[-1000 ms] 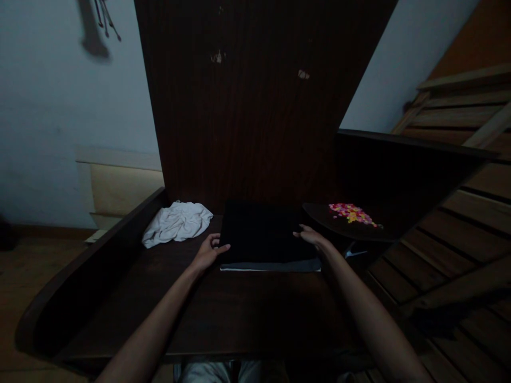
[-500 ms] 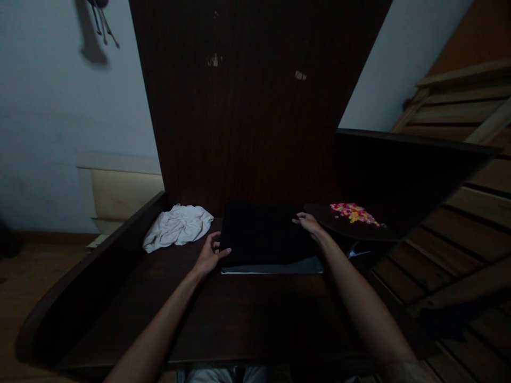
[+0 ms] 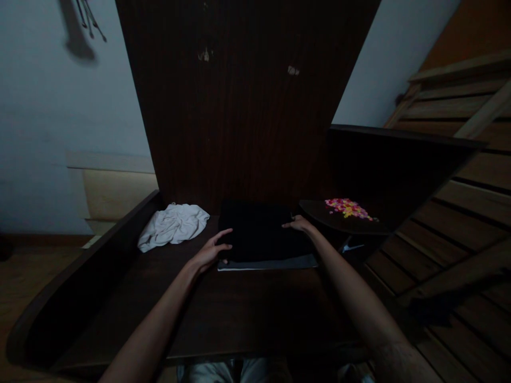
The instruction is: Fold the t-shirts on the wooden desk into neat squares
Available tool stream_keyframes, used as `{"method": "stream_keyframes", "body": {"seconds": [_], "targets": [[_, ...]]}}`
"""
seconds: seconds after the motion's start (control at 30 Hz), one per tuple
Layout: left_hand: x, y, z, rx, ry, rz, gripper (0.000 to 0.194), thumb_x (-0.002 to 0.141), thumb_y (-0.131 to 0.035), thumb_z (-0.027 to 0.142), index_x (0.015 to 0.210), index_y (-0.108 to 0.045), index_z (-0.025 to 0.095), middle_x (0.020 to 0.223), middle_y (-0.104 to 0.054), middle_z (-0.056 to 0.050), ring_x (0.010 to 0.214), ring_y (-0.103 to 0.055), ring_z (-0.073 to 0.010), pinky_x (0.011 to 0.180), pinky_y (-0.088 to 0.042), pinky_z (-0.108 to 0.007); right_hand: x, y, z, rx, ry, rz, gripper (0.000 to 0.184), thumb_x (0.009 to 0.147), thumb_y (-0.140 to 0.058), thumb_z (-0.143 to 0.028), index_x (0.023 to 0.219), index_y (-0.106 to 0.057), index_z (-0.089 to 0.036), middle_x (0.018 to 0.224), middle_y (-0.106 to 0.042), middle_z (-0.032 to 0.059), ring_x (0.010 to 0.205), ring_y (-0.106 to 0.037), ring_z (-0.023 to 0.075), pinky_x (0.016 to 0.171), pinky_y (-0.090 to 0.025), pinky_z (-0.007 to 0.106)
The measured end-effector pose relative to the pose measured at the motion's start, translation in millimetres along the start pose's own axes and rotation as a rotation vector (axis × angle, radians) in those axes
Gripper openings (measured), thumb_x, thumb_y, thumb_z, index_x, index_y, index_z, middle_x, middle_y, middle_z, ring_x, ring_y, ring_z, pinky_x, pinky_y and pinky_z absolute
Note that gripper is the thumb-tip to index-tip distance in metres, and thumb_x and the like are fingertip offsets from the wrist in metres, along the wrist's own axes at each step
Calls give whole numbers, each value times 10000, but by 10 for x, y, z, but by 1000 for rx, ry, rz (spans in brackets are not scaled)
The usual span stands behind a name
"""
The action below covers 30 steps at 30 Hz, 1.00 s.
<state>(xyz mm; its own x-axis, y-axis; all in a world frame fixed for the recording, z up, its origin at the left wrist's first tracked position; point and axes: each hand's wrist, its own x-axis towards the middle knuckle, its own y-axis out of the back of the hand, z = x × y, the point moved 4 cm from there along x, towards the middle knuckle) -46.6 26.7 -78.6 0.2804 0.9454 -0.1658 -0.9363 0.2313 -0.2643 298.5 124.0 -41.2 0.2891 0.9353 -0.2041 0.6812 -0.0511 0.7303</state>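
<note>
A black folded cloth (image 3: 259, 234) lies flat on the dark wooden desk, its details lost in the dim light. Under its front edge shows a grey layer (image 3: 271, 264) with a pale rim; I cannot tell what it is. My left hand (image 3: 207, 252) rests on the cloth's left edge, thumb and fingers apart. On the right part of the cloth, my right hand (image 3: 299, 223) lies with its fingers stretched out flat against the fabric. Neither hand visibly grips the cloth.
A crumpled white cloth (image 3: 173, 226) lies at the desk's back left, beside a raised side panel (image 3: 80, 276). Small colourful pieces (image 3: 348, 208) cover part of a curved corner shelf (image 3: 319, 211) at right. Wooden slats (image 3: 459, 213) stand beyond it.
My left hand has moved from the cloth's side onto its left edge. My right hand has slid slightly inward and toward me. The whole view has shifted a little.
</note>
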Motion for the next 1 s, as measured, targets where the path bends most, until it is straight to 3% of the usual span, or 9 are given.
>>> {"method": "stream_keyframes", "body": {"seconds": [0.17,0.33,0.47,0.57,0.67,0.73,0.87,1.0], "targets": [[19,-39,45,-91,-22,42,707,615,-672,97,1306,-588,213,769,-604,-1,568,-530,-102,425,-414,-188,-39,-31,-75,110,10,-25,467,519,-884,-229,940,-702,-140,856,-736,90,858,-695,249,695,-562,277],[-11,-32,66,-94,8,92,747,584,-648,62,1318,-576,184,763,-665,-7,668,-612,-124,571,-478,-204,-79,-50,-160,159,4,-55,467,580,-849,-229,1000,-669,-138,886,-734,95,834,-695,237,661,-569,272],[-60,-30,160,-80,-26,95,741,590,-648,87,1321,-582,191,734,-671,5,635,-608,-112,560,-449,-186,-117,30,-175,232,-4,-99,434,657,-797,-230,1052,-636,-148,996,-725,121,873,-697,239,694,-577,301],[-124,-16,217,-98,-62,77,733,586,-667,101,1308,-596,206,799,-688,-4,657,-619,-113,578,-467,-189,-165,148,-156,367,55,-159,420,667,-806,-238,1049,-643,-173,1048,-719,130,923,-694,251,748,-579,325],[-191,25,168,-114,-38,33,764,594,-695,118,1337,-567,234,814,-681,-3,681,-632,-135,639,-526,-248,-221,222,-46,335,45,-108,369,669,-826,-270,986,-662,-174,1000,-728,126,927,-688,256,751,-570,317],[-217,77,92,-68,-3,22,785,580,-726,106,1335,-565,248,896,-696,-18,747,-654,-156,689,-546,-280,-266,184,69,241,-22,-99,294,686,-817,-270,902,-657,-151,903,-728,110,834,-689,232,673,-558,291],[-173,196,7,82,-26,69,785,577,-821,146,1315,-588,274,1204,-674,-68,1011,-661,-214,856,-532,-303,-366,21,220,228,-82,-232,217,728,-789,-277,774,-621,-147,709,-695,31,610,-633,130,511,-474,195],[-21,232,55,106,-99,121,677,644,-832,289,1284,-612,298,1340,-612,-77,1097,-643,-238,876,-529,-309,-432,-29,225,337,-100,-317,243,702,-812,-299,798,-627,-175,755,-721,32,653,-667,141,562,-521,209]]}}
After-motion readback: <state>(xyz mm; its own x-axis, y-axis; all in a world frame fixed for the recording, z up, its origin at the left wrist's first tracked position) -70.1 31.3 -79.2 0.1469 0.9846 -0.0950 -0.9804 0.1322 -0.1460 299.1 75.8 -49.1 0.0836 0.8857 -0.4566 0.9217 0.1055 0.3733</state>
